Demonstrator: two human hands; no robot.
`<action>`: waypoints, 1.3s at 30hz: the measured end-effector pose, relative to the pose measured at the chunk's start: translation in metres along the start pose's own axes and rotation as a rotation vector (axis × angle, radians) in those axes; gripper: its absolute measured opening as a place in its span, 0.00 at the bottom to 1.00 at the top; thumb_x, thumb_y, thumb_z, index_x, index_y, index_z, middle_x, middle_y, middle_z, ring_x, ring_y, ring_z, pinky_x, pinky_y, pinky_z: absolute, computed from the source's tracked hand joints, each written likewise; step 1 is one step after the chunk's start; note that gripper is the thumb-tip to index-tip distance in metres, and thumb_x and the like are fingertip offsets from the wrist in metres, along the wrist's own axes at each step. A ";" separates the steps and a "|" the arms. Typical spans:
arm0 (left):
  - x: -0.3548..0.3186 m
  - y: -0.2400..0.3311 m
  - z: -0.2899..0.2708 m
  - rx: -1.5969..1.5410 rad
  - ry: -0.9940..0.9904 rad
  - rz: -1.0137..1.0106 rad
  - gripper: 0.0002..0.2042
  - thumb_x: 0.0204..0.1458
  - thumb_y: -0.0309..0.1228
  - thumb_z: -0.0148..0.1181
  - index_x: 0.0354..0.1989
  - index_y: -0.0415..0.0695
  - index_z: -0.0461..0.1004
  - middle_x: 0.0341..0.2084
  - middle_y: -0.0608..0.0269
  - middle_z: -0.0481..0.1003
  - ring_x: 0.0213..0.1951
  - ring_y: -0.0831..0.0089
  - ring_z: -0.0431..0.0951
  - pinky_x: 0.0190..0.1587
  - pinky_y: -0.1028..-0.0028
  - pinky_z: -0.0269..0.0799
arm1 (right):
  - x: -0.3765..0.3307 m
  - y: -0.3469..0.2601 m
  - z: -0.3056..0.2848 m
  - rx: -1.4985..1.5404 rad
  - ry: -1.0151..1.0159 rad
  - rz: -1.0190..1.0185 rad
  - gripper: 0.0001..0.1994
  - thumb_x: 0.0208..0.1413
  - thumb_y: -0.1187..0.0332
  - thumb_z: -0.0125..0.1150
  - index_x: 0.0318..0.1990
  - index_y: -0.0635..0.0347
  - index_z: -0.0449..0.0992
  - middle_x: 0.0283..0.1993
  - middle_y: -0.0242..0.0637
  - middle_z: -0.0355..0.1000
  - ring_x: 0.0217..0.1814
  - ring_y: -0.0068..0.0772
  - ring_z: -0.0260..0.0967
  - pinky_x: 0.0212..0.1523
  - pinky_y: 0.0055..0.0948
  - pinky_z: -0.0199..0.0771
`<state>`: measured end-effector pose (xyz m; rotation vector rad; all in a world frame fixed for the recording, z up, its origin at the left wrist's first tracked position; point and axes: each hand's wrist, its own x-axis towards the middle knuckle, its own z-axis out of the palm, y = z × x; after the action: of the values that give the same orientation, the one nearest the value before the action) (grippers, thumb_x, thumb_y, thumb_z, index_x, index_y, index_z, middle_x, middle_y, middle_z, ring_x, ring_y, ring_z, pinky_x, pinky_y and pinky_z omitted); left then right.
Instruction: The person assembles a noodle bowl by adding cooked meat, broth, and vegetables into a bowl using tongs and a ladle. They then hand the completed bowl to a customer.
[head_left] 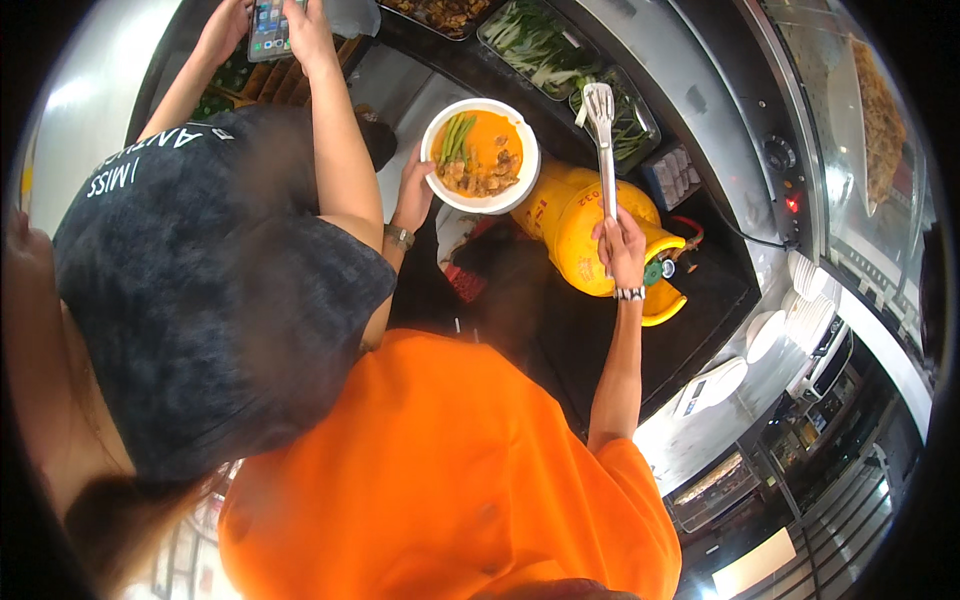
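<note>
Left hand (413, 195) holds white bowl (480, 155) — right hand (622, 250) grips tongs (603, 130).

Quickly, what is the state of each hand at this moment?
Left hand: closed on the rim of the white bowl of orange food, holding it up.
Right hand: closed around the handles of the metal tongs.
</note>
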<state>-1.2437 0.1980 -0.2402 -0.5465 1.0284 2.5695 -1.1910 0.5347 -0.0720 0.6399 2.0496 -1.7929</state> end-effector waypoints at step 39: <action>-0.019 -0.034 -0.013 -0.073 0.050 -0.003 0.28 0.59 0.35 0.52 0.69 0.40 0.61 0.61 0.56 0.69 0.65 0.64 0.66 0.67 0.63 0.61 | 0.055 -0.035 0.001 -0.859 0.130 -0.008 0.21 0.63 0.59 0.57 0.56 0.67 0.76 0.31 0.53 0.79 0.24 0.43 0.79 0.34 0.39 0.79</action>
<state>-1.2101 0.2097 -0.2600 -0.6336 0.9525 2.6115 -1.2563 0.5361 -0.0728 0.4759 2.5957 -0.7232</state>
